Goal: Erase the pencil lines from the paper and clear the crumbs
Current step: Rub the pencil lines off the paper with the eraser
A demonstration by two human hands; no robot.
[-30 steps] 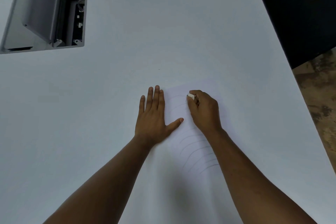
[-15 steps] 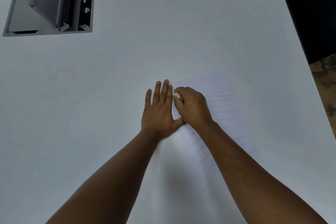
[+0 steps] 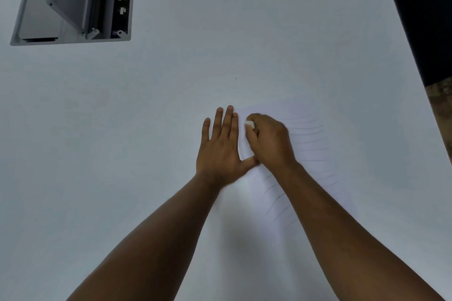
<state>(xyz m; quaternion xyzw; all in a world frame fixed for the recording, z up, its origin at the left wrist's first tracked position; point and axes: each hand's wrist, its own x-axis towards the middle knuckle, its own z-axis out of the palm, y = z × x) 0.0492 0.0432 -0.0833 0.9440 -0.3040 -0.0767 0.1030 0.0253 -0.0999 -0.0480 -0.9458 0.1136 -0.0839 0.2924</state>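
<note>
- Paper [image 3: 310, 144]: on white table [image 3: 122, 154], center-right, partly under both hands. Far left at top, an open gray hatch [image 3: 73, 2] w/ cables, well apart from paper.
- Left hand [image 3: 220, 149]: flat, fingers straight and slightly spread, pressing down at left edge of paper; thumb stretched out to the right, touching right hand.
- Eraser [image 3: 250, 124]: small, white, pinched at fingertips of right hand [image 3: 269, 142], fingers curled round it; at upper-left part of paper, just beside left index finger.
- Pencil lines [image 3: 305, 127]: many faint ones visible right of the hand and lower, near right forearm.
- Progress, as judgement: early stage probably; most lines left to rub out. Crumbs too small to tell; clearing not yet done.
</note>
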